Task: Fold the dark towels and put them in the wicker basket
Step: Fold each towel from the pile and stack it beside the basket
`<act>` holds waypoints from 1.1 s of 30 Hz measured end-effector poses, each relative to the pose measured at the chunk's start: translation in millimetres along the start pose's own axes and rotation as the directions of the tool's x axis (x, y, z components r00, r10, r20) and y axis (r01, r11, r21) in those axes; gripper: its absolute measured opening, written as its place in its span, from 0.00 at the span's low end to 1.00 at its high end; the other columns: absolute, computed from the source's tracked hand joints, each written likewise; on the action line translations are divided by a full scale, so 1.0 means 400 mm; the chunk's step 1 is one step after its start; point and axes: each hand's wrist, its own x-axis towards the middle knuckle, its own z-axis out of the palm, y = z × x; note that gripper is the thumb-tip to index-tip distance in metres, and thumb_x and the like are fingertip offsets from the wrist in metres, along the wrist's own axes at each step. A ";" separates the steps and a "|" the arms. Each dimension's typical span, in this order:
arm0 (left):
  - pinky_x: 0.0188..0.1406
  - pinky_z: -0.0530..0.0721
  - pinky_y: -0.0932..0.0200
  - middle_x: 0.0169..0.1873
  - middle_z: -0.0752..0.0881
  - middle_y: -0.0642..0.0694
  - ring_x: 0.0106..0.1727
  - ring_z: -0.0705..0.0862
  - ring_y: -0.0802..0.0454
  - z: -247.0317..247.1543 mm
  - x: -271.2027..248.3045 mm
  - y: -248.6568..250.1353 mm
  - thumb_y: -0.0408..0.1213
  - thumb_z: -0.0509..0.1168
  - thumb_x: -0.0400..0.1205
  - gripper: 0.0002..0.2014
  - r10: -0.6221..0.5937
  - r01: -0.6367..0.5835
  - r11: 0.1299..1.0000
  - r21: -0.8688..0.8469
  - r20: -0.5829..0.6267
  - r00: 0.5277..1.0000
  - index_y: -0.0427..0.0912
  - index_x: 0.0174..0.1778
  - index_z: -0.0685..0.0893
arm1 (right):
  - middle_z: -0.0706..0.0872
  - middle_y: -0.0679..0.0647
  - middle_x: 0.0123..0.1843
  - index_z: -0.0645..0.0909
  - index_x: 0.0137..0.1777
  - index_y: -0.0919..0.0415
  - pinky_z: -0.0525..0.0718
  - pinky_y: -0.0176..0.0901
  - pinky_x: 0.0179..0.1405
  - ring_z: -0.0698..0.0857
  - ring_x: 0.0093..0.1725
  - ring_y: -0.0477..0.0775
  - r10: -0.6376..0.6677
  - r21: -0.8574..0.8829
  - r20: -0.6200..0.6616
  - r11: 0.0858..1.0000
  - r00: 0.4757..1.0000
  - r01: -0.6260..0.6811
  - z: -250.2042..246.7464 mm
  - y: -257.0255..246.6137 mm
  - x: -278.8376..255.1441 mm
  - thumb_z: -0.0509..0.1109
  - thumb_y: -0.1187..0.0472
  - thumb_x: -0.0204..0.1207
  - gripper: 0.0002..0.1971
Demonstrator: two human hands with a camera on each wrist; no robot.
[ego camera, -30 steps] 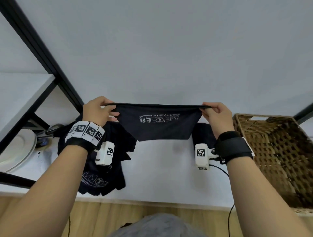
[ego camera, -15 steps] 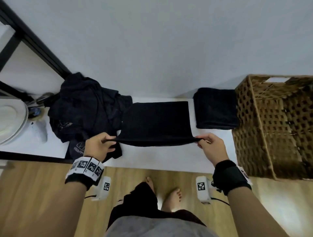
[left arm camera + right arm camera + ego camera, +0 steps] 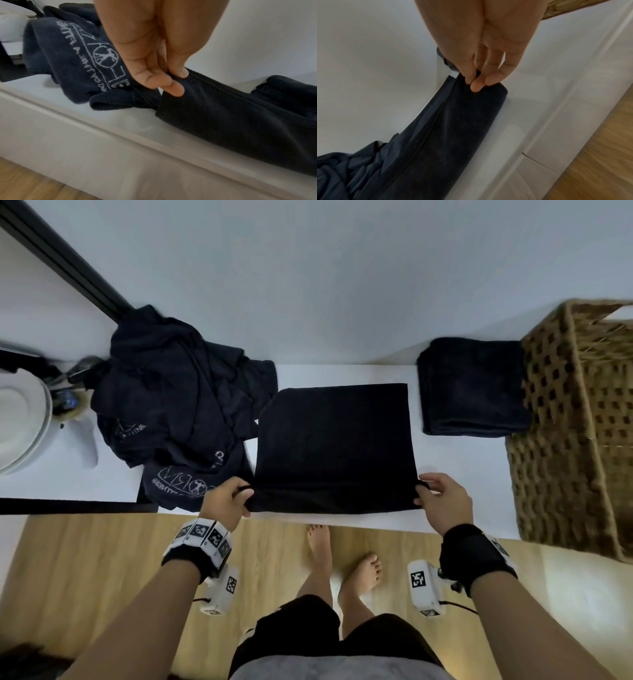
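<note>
A dark towel (image 3: 334, 440) lies spread on the white table (image 3: 459, 474), its near edge lifted. My left hand (image 3: 224, 501) pinches the near left corner (image 3: 173, 86) of that towel. My right hand (image 3: 442, 499) pinches the near right corner (image 3: 481, 83). A heap of unfolded dark towels (image 3: 171, 409) with white printing sits to the left, touching the spread one. A folded dark towel (image 3: 472, 386) rests at the back right, against the wicker basket (image 3: 582, 426), which stands at the table's right end.
White plates (image 3: 20, 422) and some small items sit at far left beside a black frame post (image 3: 68, 265). A white wall runs behind the table. Below the table's front edge are wooden floor (image 3: 85, 570) and the person's bare feet (image 3: 342, 559).
The towel, held up in the air a second ago, has come down flat onto the table. Both hands moved down and toward the front edge, still holding its corners.
</note>
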 end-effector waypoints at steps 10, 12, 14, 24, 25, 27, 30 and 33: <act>0.41 0.73 0.65 0.37 0.86 0.45 0.43 0.85 0.46 0.013 0.156 0.089 0.37 0.66 0.84 0.07 0.135 -0.129 0.980 0.150 -0.030 0.990 0.36 0.51 0.84 | 0.84 0.57 0.62 0.80 0.65 0.61 0.84 0.47 0.58 0.86 0.54 0.59 -0.095 -0.271 -0.039 0.959 0.995 0.081 0.064 -0.067 0.040 0.62 0.73 0.80 0.16; 0.45 0.74 0.62 0.40 0.87 0.41 0.47 0.85 0.43 0.019 0.219 0.119 0.36 0.65 0.84 0.08 0.176 -0.159 0.976 0.147 -0.104 0.979 0.34 0.50 0.84 | 0.83 0.57 0.62 0.82 0.63 0.61 0.80 0.44 0.60 0.84 0.56 0.59 -0.255 -0.355 0.012 0.903 0.967 0.242 0.110 -0.090 0.042 0.64 0.74 0.78 0.16; 0.49 0.74 0.57 0.46 0.87 0.37 0.51 0.84 0.40 0.029 0.286 0.153 0.36 0.64 0.84 0.09 0.149 -0.126 0.984 0.129 -0.180 0.972 0.34 0.54 0.84 | 0.82 0.57 0.64 0.83 0.63 0.61 0.79 0.45 0.64 0.82 0.61 0.58 -0.359 -0.402 0.099 0.838 0.928 0.367 0.162 -0.114 0.053 0.66 0.73 0.78 0.16; 0.30 0.77 0.56 0.33 0.86 0.44 0.34 0.84 0.49 0.016 0.446 0.214 0.53 0.68 0.80 0.17 -0.291 0.311 0.889 -0.336 0.111 0.950 0.41 0.38 0.85 | 0.62 0.53 0.84 0.72 0.79 0.55 0.65 0.50 0.80 0.62 0.81 0.56 -0.167 -0.572 0.322 0.750 0.932 0.332 0.261 -0.147 0.102 0.71 0.60 0.80 0.27; 0.30 0.78 0.57 0.38 0.89 0.42 0.37 0.86 0.47 0.016 0.448 0.211 0.52 0.69 0.80 0.16 -0.298 0.345 0.849 -0.400 0.176 0.938 0.40 0.43 0.86 | 0.62 0.52 0.84 0.72 0.79 0.55 0.65 0.50 0.80 0.62 0.81 0.56 -0.167 -0.577 0.317 0.747 0.933 0.330 0.262 -0.146 0.102 0.71 0.59 0.80 0.27; 0.40 0.86 0.56 0.50 0.90 0.40 0.46 0.89 0.46 0.019 0.443 0.203 0.44 0.73 0.79 0.12 -0.271 0.345 0.738 -0.581 0.213 0.939 0.39 0.51 0.87 | 0.62 0.52 0.84 0.72 0.78 0.54 0.67 0.52 0.80 0.62 0.81 0.56 -0.165 -0.581 0.306 0.748 0.938 0.321 0.266 -0.144 0.100 0.72 0.59 0.79 0.27; 0.47 0.88 0.55 0.53 0.90 0.38 0.49 0.90 0.47 0.012 0.427 0.200 0.29 0.73 0.77 0.10 -0.199 0.293 0.610 -0.736 0.216 0.956 0.43 0.53 0.87 | 0.63 0.52 0.83 0.73 0.78 0.54 0.69 0.54 0.79 0.63 0.80 0.57 -0.161 -0.584 0.287 0.752 0.944 0.306 0.272 -0.147 0.098 0.72 0.60 0.79 0.27; 0.50 0.86 0.61 0.56 0.90 0.45 0.56 0.89 0.51 -0.002 0.414 0.198 0.25 0.68 0.79 0.14 -0.137 0.318 0.586 -0.745 0.296 0.945 0.47 0.55 0.90 | 0.63 0.52 0.83 0.73 0.78 0.54 0.70 0.55 0.78 0.64 0.80 0.57 -0.148 -0.588 0.282 0.754 0.948 0.293 0.275 -0.149 0.095 0.71 0.61 0.79 0.27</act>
